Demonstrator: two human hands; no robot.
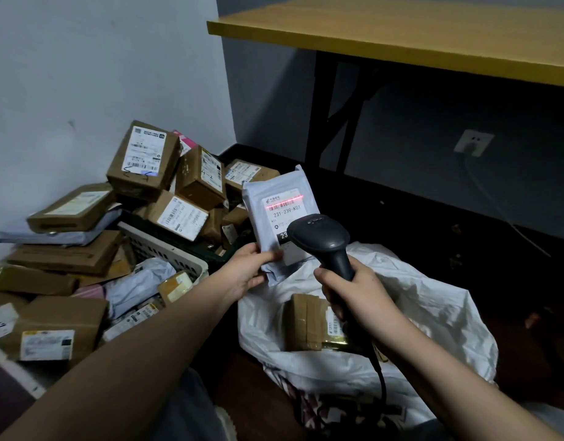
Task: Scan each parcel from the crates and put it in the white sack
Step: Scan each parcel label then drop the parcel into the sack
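Beside the wall, a grey mailer is pinched upright by the left hand directly above the white sack; the barcode scanner is gripped by the right hand.

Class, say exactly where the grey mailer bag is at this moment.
In the head view the grey mailer bag is centre frame, pinched at its lower edge by the left hand, above the white sack and just beyond the barcode scanner.
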